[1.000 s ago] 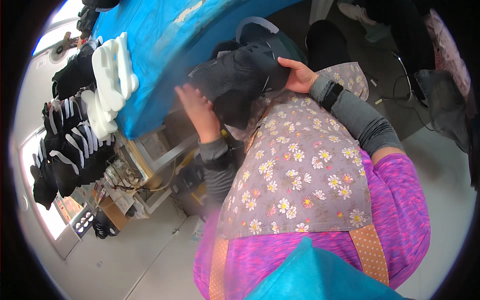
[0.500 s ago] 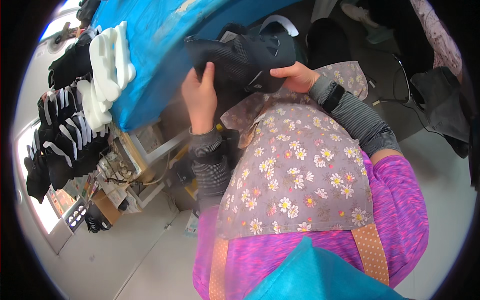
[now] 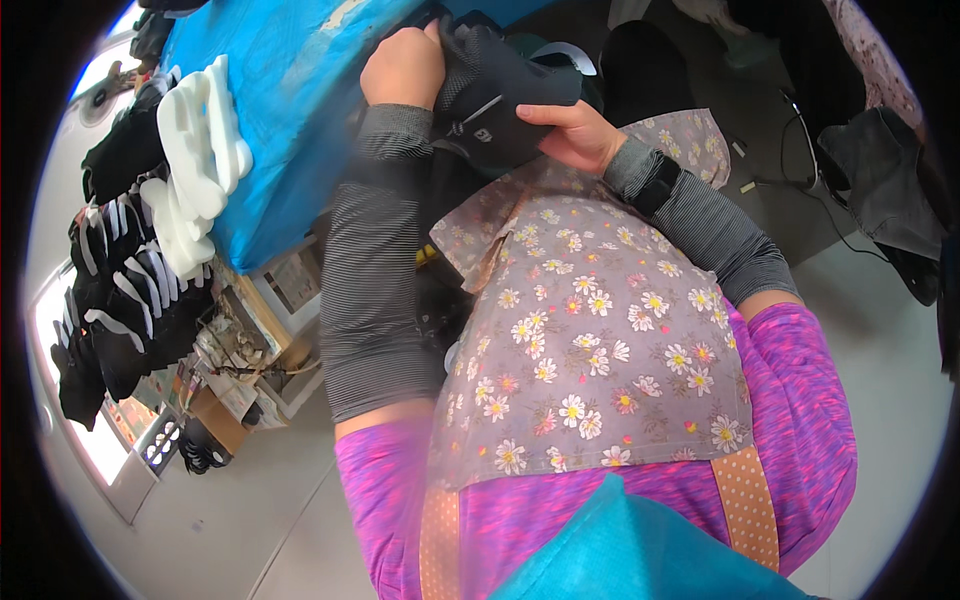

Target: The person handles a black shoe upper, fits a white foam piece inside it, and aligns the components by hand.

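A black mesh shoe upper [image 3: 500, 100] with a small pale mark is between my two hands, near the top of the head view. My left hand [image 3: 405, 68] is closed at its far left edge, fingers curled and mostly hidden from me. On the right side, my right hand [image 3: 575, 132] pinches the upper, thumb on top and fingers underneath. Behind it shows a white curved strip [image 3: 575, 56] on dark material. The flowered apron [image 3: 600, 330] over my lap lies just below the upper.
Blue sheeting [image 3: 290, 100] covers a surface at the upper left. White foot-shaped pieces [image 3: 195, 140] and several black uppers with white edges [image 3: 125, 345] are stacked beside it. A dark bag-like item [image 3: 880, 170] and a cable lie at the right.
My left hand has moved up and away, its arm now stretched out and its fingers curled over. The upper has turned and shifted away slightly; my right hand moved a little left and away.
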Action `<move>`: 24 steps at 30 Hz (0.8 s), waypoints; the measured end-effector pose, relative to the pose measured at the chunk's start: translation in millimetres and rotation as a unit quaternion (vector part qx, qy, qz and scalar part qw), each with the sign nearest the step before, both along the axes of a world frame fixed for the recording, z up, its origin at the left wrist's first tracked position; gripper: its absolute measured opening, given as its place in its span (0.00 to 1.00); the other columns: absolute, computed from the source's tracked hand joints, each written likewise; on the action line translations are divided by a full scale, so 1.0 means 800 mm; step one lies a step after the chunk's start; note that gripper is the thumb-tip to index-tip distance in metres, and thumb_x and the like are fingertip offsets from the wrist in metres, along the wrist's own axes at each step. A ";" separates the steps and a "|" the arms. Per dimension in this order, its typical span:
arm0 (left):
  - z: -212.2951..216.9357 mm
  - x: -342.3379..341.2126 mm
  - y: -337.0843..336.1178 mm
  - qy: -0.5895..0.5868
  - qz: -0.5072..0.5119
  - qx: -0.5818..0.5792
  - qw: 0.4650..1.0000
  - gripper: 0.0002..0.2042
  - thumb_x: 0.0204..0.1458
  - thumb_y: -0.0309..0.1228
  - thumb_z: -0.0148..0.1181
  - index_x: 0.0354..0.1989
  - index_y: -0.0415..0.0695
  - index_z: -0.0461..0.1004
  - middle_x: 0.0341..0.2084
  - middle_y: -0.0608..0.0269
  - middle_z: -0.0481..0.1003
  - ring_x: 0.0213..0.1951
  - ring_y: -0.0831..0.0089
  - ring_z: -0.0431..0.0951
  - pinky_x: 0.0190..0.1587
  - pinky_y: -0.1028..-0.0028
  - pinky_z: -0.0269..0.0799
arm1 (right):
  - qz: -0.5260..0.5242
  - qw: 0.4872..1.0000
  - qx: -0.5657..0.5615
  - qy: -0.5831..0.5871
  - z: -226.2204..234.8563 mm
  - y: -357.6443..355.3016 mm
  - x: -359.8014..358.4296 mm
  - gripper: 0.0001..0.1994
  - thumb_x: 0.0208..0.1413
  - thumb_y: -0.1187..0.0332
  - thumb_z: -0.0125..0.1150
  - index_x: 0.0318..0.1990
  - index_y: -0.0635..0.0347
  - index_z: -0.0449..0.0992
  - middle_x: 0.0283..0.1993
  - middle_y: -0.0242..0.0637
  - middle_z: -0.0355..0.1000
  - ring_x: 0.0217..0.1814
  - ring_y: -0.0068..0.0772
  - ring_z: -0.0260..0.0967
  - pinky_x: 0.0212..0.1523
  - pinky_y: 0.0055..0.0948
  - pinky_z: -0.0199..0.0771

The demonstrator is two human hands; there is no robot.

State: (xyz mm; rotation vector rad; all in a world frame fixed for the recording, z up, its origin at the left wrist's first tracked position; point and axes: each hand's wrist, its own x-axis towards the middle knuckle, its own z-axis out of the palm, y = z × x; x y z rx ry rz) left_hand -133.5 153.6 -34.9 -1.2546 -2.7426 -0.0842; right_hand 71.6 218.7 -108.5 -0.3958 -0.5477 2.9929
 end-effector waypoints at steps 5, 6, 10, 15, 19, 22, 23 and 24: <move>-0.028 -0.007 0.006 -0.029 -0.073 -0.110 0.991 0.12 0.54 0.35 0.53 0.30 0.42 0.80 0.30 0.47 0.80 0.36 0.50 0.81 0.37 0.58 0.77 | 0.010 0.999 0.038 0.006 -0.004 0.006 -0.001 0.19 0.59 0.74 0.58 0.58 0.64 0.69 0.57 0.40 0.72 0.58 0.35 0.70 0.62 0.37 0.68; -0.033 -0.010 0.007 -0.034 -0.101 -0.130 0.986 0.09 0.51 0.31 0.54 0.31 0.42 0.80 0.31 0.47 0.79 0.36 0.50 0.80 0.37 0.58 0.77 | 0.011 0.999 0.035 0.005 -0.007 0.006 -0.001 0.19 0.59 0.74 0.58 0.58 0.64 0.69 0.57 0.40 0.72 0.58 0.35 0.70 0.62 0.37 0.68; -0.051 -0.020 0.006 -0.073 -0.145 -0.135 0.978 0.07 0.49 0.28 0.55 0.30 0.41 0.80 0.32 0.47 0.79 0.37 0.50 0.80 0.38 0.58 0.76 | 0.026 0.999 0.016 0.016 -0.008 0.004 -0.002 0.19 0.59 0.73 0.58 0.58 0.65 0.69 0.56 0.40 0.72 0.58 0.36 0.70 0.62 0.37 0.69; -0.046 -0.018 -0.002 -0.027 -0.144 -0.080 0.986 0.12 0.55 0.35 0.54 0.27 0.43 0.79 0.28 0.48 0.78 0.33 0.50 0.80 0.35 0.57 0.76 | 0.039 0.999 0.018 0.028 0.000 0.009 0.000 0.20 0.58 0.75 0.58 0.59 0.63 0.69 0.57 0.40 0.71 0.59 0.36 0.69 0.63 0.37 0.67; 0.007 0.013 0.006 0.036 -0.108 -0.009 0.993 0.22 0.61 0.46 0.49 0.22 0.44 0.77 0.22 0.49 0.78 0.29 0.51 0.80 0.30 0.57 0.74 | -0.009 0.996 0.011 0.085 0.012 0.005 0.003 0.22 0.57 0.77 0.58 0.60 0.60 0.68 0.59 0.36 0.71 0.60 0.34 0.67 0.64 0.35 0.65; -0.004 0.012 0.002 0.023 -0.110 -0.015 0.994 0.20 0.60 0.44 0.50 0.24 0.44 0.77 0.23 0.48 0.78 0.30 0.50 0.80 0.32 0.56 0.74 | 0.024 0.997 0.061 0.046 0.006 0.022 0.009 0.20 0.56 0.76 0.60 0.57 0.61 0.72 0.56 0.36 0.73 0.57 0.30 0.69 0.62 0.32 0.66; -0.014 0.011 0.001 0.009 -0.111 -0.034 0.993 0.17 0.60 0.42 0.51 0.26 0.43 0.78 0.25 0.47 0.78 0.32 0.49 0.80 0.33 0.56 0.74 | 0.028 0.998 0.040 0.028 -0.002 0.020 0.009 0.18 0.56 0.75 0.61 0.55 0.60 0.74 0.54 0.36 0.74 0.56 0.30 0.70 0.61 0.31 0.67; -0.022 0.002 -0.012 0.012 -0.100 -0.036 0.994 0.17 0.60 0.42 0.51 0.26 0.43 0.78 0.25 0.47 0.78 0.32 0.49 0.80 0.33 0.56 0.74 | 0.039 0.998 0.038 0.032 -0.002 0.014 0.002 0.18 0.56 0.75 0.61 0.55 0.60 0.74 0.54 0.36 0.74 0.56 0.30 0.70 0.61 0.31 0.67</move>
